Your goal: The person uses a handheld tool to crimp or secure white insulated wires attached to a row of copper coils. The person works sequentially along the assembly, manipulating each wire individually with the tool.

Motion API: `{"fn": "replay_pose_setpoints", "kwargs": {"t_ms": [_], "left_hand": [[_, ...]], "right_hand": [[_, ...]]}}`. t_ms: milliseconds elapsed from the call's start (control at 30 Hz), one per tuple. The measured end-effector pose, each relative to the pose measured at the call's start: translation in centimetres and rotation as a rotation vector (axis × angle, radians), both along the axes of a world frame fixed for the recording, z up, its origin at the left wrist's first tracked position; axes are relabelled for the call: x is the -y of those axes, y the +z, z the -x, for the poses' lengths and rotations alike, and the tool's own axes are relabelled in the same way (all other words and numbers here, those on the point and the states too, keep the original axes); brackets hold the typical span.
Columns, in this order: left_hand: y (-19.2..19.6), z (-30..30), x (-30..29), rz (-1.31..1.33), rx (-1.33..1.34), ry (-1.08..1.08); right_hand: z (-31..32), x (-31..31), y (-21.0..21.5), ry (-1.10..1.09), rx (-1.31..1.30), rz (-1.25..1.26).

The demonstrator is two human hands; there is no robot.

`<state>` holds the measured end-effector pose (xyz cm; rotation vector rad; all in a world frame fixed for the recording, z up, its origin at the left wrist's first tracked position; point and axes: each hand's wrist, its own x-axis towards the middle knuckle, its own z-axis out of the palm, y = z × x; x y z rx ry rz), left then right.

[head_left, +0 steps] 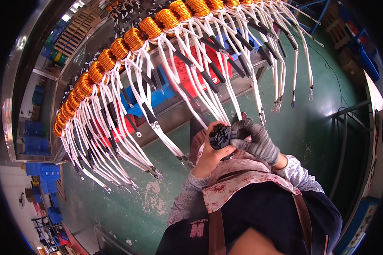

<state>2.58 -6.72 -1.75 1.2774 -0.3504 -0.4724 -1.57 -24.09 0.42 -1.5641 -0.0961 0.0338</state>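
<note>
My bare left hand [209,157] is wrapped round a bundle of short black tube pieces [219,137], held in front of my apron. My right hand [259,143], in a grey glove, is closed with its fingertips against the right side of the bundle; what exactly they pinch is hidden. Just beyond my hands hang long white-sleeved leads [208,104], several ending in metal lugs [154,126]. Black sleeves [210,80] sit on many of the leads. The leads come from a curved row of copper-wound coils [151,28].
Under the leads, a red bin [198,57] and a blue bin [168,90] stand on a metal bench or shelf. A metal frame [349,111] stands to the right on the green floor [302,131]. Blue crates [47,172] are stacked at the left, with wooden pallets [78,35] farther back.
</note>
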Motion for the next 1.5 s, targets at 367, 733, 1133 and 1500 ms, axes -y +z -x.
{"fn": "replay_pose_setpoints", "kwargs": {"t_ms": [367, 733, 1133, 1500], "left_hand": [[1.1, 0.6, -1.2, 0.311, -0.430, 0.012], [1.7, 0.1, -0.9, 0.129, -0.254, -0.027], [0.7, -0.2, -0.5, -0.016, -0.144, 0.049], [-0.3, -0.7, -0.3, -0.017, 0.061, 0.048]], "right_hand": [[-0.9, 0.7, -1.0, 0.091, -0.031, -0.405], [-0.3, -0.5, 0.0, -0.054, -0.128, -0.249], [0.3, -0.4, -0.5, -0.084, -0.128, -0.150], [0.4, -1.0, 0.4, -0.171, 0.100, 0.230]]}}
